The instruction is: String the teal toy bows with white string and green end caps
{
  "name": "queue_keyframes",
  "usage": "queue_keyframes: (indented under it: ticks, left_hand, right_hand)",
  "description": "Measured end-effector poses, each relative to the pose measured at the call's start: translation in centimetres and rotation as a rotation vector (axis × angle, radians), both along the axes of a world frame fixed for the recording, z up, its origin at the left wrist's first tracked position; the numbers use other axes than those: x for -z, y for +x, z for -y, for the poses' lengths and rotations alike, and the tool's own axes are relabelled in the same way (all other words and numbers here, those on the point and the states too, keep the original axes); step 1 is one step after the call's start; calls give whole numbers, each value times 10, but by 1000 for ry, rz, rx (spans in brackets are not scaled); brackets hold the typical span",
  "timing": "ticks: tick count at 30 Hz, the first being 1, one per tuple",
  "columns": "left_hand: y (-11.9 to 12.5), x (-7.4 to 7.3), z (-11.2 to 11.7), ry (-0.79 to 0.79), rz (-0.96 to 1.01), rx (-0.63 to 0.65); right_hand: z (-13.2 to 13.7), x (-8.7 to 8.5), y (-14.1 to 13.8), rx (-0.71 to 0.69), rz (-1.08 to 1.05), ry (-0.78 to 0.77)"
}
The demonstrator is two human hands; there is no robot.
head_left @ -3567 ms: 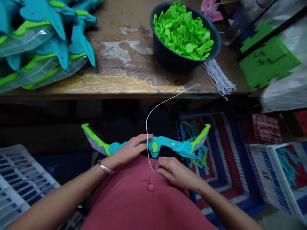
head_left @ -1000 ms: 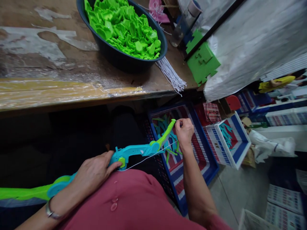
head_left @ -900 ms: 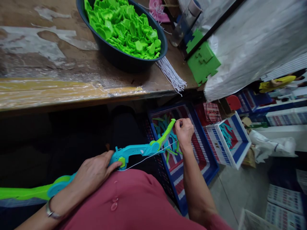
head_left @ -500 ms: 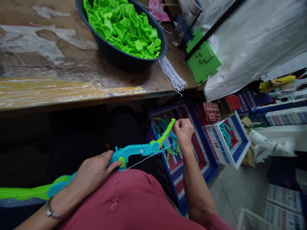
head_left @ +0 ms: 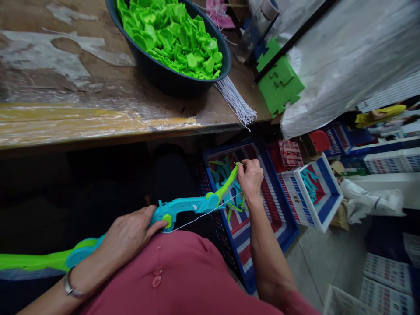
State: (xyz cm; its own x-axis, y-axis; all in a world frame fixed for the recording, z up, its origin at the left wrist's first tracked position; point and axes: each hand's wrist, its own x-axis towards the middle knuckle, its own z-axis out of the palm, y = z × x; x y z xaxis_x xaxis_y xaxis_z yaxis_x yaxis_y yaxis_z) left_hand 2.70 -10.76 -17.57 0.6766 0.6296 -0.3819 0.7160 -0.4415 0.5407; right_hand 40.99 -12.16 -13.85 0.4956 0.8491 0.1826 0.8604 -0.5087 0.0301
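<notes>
A toy bow (head_left: 187, 204) of blue and green plastic lies across my lap, its left arm running out at the left edge of the view. Around its blue middle part, beside a green knob (head_left: 167, 220), my left hand (head_left: 129, 234) is closed. At the bow's green right tip, my right hand (head_left: 251, 179) is pinched on the white string (head_left: 201, 215), with the fingers against the tip. From there the string runs slack below the bow towards my left hand. Whether it is seated in the tip's notch I cannot tell.
On the wooden table (head_left: 49, 92) stands a dark basin (head_left: 177, 85) full of green plastic pieces. White strings (head_left: 238, 103) hang by the table's edge. Below, a blue crate (head_left: 272, 210) holds blue and green parts, with a white crate (head_left: 320, 197) to its right.
My right hand has shifted slightly left and up, and its fingers now touch the bow's green tip. My left hand and the bow have stayed nearly still.
</notes>
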Motion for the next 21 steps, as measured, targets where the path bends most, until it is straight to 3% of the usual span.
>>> queue_keyframes:
  ticks: [7, 11, 14, 16, 18, 19, 21]
  left_hand:
    - [0, 5, 2, -3, 22, 3]
    - [-7, 5, -1, 36, 184, -88]
    - [-29, -10, -11, 238, 282, -286]
    - [-51, -25, -18, 454, 241, -514]
    - [-76, -34, -25, 566, 148, -749]
    - [-88, -35, -29, 533, 109, -855]
    - [-109, -25, -37, 272, 110, -1057]
  right_hand:
    - [-8, 6, -3, -63, 16, -177]
    - [-11, 5, 4, -90, -7, -299]
    - [-9, 6, 11, -87, -31, -383]
    - [-6, 6, 15, -63, -30, -414]
    - [-3, 8, 18, -36, -22, -435]
    - [-2, 9, 18, -26, -19, -444]
    - [0, 11, 19, -16, -16, -462]
